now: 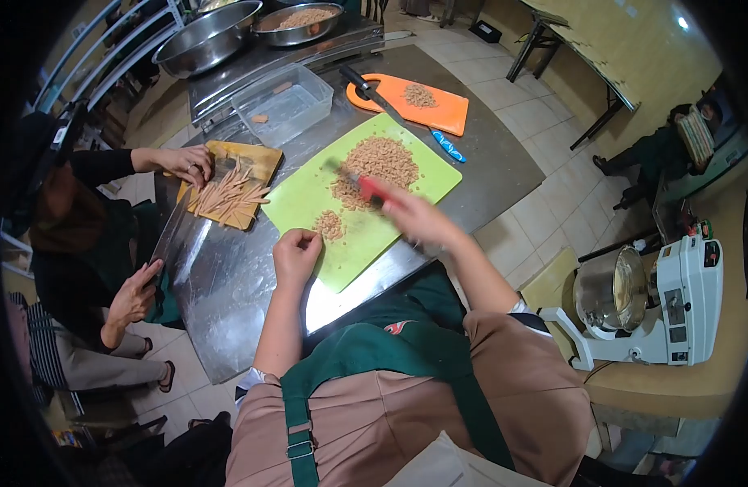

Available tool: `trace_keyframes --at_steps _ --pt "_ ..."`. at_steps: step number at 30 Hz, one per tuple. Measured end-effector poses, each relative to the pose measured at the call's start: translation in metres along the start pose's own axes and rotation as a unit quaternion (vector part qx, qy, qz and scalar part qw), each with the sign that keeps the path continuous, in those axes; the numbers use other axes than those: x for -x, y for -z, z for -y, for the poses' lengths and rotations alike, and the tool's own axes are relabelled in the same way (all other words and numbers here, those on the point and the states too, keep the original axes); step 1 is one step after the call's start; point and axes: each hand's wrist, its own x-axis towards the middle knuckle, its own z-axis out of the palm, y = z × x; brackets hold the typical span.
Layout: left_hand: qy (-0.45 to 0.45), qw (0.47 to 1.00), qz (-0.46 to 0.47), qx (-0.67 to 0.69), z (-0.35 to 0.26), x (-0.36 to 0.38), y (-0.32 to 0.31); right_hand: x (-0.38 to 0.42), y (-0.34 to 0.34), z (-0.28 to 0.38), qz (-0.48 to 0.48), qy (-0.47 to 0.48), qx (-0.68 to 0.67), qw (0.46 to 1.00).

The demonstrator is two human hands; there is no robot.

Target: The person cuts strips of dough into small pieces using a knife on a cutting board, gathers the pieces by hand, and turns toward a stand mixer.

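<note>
My right hand grips a red-handled knife over the green cutting board. The blade is smeared by motion and lies across the large heap of chopped light-brown pieces, which look like sausage. My left hand is closed, its fingers curled together at the board's left edge. Beside its fingertips sits a small pile of chopped pieces. Whatever the left fingers hold, if anything, is hidden.
A co-worker's hand rests by sliced strips on a wooden board. Behind stand a clear plastic tub, an orange board, a black-handled knife, a blue-handled tool and metal bowls. A mixer is at right.
</note>
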Motion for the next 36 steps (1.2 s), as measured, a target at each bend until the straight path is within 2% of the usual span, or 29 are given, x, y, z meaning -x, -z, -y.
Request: trace_keyframes --at_steps 1,2,3,4,5,6,8,10,12,14,16,17,18,20,21,23,26,36 --pt "-0.002 1.0 0.0 -0.001 0.001 0.0 0.0 -0.007 0.014 0.004 -0.078 0.022 -0.019 0.997" --pt "0.002 1.0 0.001 0.003 0.002 0.0 -0.001 -0.016 0.032 0.011 -0.135 -0.137 -0.035 0.981" --pt "0.006 1.0 0.003 0.009 0.002 -0.001 -0.001 -0.032 0.047 -0.023 -0.234 -0.081 -0.026 0.969" --pt "0.005 1.0 0.001 0.009 0.001 -0.001 0.0 -0.036 0.067 -0.02 -0.285 -0.154 -0.029 0.946" --pt "0.0 1.0 0.002 -0.003 0.001 -0.001 0.0 -0.041 0.079 -0.022 -0.336 -0.182 0.02 0.924" --pt "-0.006 1.0 0.003 -0.015 0.0 -0.001 0.001 -0.044 0.081 -0.021 -0.336 -0.18 0.019 0.924" --pt "-0.012 1.0 0.004 -0.007 -0.004 0.0 0.001 -0.048 0.082 -0.018 -0.354 -0.183 0.132 0.908" --pt "-0.016 1.0 0.004 -0.001 -0.004 0.0 0.002 -0.047 0.048 -0.015 -0.284 -0.035 0.172 0.943" --pt "-0.048 0.999 0.022 0.008 -0.002 0.0 0.003 -0.042 0.022 -0.008 -0.1 -0.052 0.167 0.979" --pt "-0.06 0.998 0.017 0.001 -0.002 0.001 0.001 -0.034 0.011 0.006 -0.058 -0.075 0.156 0.983" --pt "-0.063 0.998 0.007 -0.011 -0.001 0.001 0.0 -0.033 0.005 -0.012 -0.169 -0.044 0.175 0.969" --pt "-0.077 0.997 0.004 -0.024 -0.001 0.001 0.0 -0.03 0.005 -0.018 -0.194 -0.075 0.19 0.959" --pt "-0.09 0.995 0.0 -0.037 -0.001 0.002 0.0 -0.023 0.001 -0.02 -0.221 0.001 0.189 0.957" --pt "-0.083 0.996 -0.01 -0.043 -0.002 0.003 -0.002 -0.004 -0.008 -0.014 -0.132 -0.003 0.207 0.969" --pt "-0.09 0.995 -0.013 -0.045 -0.003 0.004 -0.002 0.005 -0.017 -0.007 -0.12 -0.003 0.201 0.972" --pt "-0.073 0.996 -0.012 -0.05 -0.002 0.004 -0.004 0.022 -0.031 0.007 -0.016 -0.027 0.233 0.972" --pt "-0.065 0.996 -0.015 -0.052 -0.002 0.004 -0.005 0.036 -0.045 0.022 0.045 -0.064 0.261 0.962" --pt "-0.069 0.996 -0.018 -0.044 -0.003 0.004 -0.006 0.047 -0.058 0.034 0.075 -0.067 0.294 0.95"
